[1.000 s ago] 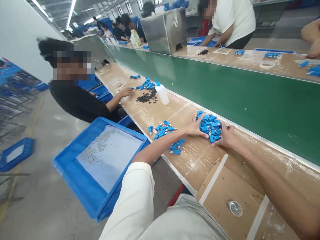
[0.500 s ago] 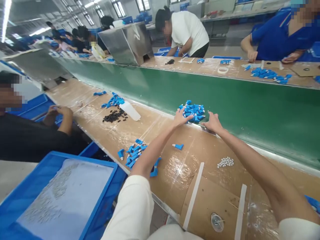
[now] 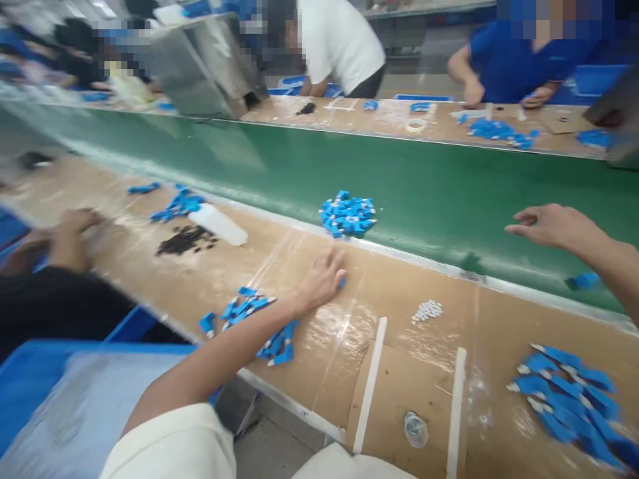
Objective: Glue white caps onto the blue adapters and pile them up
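Both hands have drawn back from the pile of blue parts [image 3: 348,215], which now lies alone on the green belt [image 3: 439,193], just past the belt's near edge. The left hand [image 3: 323,279] lies palm down on the cardboard-covered table [image 3: 399,372], fingers slightly spread, with a single blue part [image 3: 342,282] peeking out at its fingertips; whether the fingers grip it cannot be told. The right hand [image 3: 546,225] hovers above the belt, well to the right of the pile, fingers loosely apart and holding nothing. A small heap of white pieces [image 3: 427,311] sits on the table between the hands. More blue parts [image 3: 254,319] lie by the left forearm, and another batch [image 3: 564,392] lies at the near right. A white bottle [image 3: 217,223] lies on its side beside black bits [image 3: 184,241].
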Available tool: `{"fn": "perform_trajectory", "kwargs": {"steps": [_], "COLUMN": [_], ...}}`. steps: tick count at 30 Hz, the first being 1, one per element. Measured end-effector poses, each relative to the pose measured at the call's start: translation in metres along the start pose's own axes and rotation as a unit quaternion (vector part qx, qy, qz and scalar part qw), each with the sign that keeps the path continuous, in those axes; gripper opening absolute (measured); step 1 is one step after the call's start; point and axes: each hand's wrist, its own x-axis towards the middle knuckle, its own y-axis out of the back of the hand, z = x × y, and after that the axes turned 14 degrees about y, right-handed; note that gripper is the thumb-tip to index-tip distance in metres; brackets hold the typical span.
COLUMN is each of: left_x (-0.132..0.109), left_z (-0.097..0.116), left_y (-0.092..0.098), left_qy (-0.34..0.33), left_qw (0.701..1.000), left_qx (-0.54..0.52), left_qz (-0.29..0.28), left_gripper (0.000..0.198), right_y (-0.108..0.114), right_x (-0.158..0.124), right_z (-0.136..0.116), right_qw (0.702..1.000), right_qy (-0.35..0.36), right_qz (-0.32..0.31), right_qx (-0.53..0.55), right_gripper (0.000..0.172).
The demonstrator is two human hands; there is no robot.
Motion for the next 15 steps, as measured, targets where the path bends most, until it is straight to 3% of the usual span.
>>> {"fn": "perform_trajectory", "kwargs": {"steps": [2,5,8,10,12,15], "left_x": [0.017,0.057,0.096,0.114,0.128,0.152], "left_z": [-0.001,-0.002,0.006,0.019,0.036,0.057], "left_y": [0.0,0.001,0.001,0.001,0.001,-0.001], "left_qy": [-0.019,0.054,0.161,0.214,0.267,0.37], "left_qw": [0.998,0.984,0.969,0.957,0.94,0.899], "left_qx": [-0.01,-0.036,-0.084,-0.105,-0.112,-0.117], "left_qz": [0.058,0.168,0.168,0.165,0.177,0.204], "left_gripper": [0.065,0.072,0.079,0.077,0.071,0.065], "right_y": [0.016,0.026,0.009,-0.011,-0.031,-0.053], "right_x": [-0.016,-0.038,-0.06,-0.073,-0.081,-0.082], "right_z": [0.024,0.061,0.085,0.084,0.074,0.056], "right_qw": [0.998,0.987,0.961,0.951,0.955,0.966], "right_qy": [-0.06,-0.143,-0.195,-0.2,-0.196,-0.182], "right_qz": [-0.035,-0.07,-0.179,-0.221,-0.215,-0.184], "right_qx": [0.006,0.028,0.073,0.077,0.05,0.004], "right_gripper": [0.048,0.057,0.072,0.084,0.093,0.08]}}
